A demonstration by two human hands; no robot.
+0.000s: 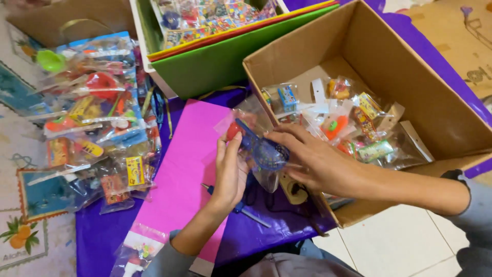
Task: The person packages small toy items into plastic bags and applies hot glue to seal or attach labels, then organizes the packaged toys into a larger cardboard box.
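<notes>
Blue plastic toy (262,149), round and ribbed at one end, sits in a clear plastic bag (256,154) held between both hands above the purple sheet (256,231). Left hand (229,172) grips the bag from below, fingers closed on it beside a small red piece (233,130), possibly a ball. Right hand (312,159) reaches across from the right, fingers curled over the toy's round end. Just behind stands an open cardboard box (410,77) holding small bagged toys (353,128); its near corner is partly hidden by the right hand. Pink paper (189,169) lies beneath the left hand. More packed bags (97,118) are heaped at left, a green folder (215,61) beyond.
</notes>
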